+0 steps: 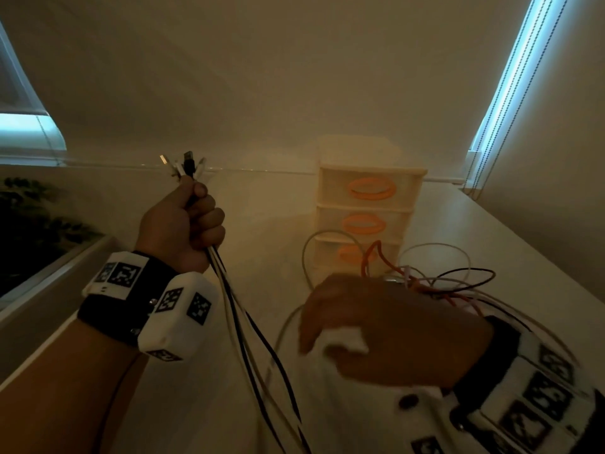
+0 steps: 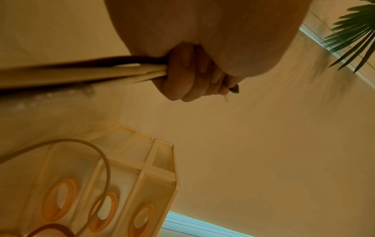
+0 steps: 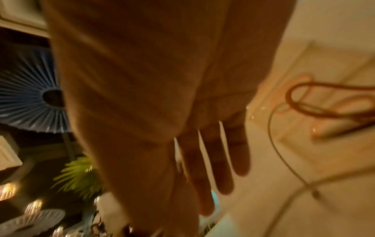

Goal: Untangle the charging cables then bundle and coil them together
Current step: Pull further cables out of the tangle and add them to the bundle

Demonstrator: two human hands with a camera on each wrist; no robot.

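Left hand (image 1: 183, 221) raised and clenched in a fist round a bunch of thin, round-sheathed charging cables, black and white (image 1: 229, 290), with the metal-tipped plug ends (image 1: 186, 165) fanned out above the knuckles; probably gripped near the plugs so that all ends stay level while the loose lengths hang and fall straight. Below the fist, about 4 strands seen running down and toward the lower edge of the head view, slack rather than taut. Right hand (image 1: 376, 329) blurred, fingers (image 3: 223, 160) straight and spread, clasping nothing that can be made out; a pale patch under the palm too smeared to name. Seemingly poised to reach into or comb through what is left of the tangle. That remainder, a loose knot of orange, white and black cable loops (image 1: 435, 280), lies on the smooth pale bench (image 1: 491, 244) just behind the right hand and in front of a small cream plastic drawer unit with 3 drawers and orange oval handles (image 1: 370, 208). Sheaths look smooth and springy, holding open curves instead of lying flat, so likely to snag on each other when pulled. Judged from the lie of things: untangling partly done, some cables gathered in the left fist, others not yet freed, coiling not yet begun. Dark leafy plant (image 1: 29, 217) at far left.
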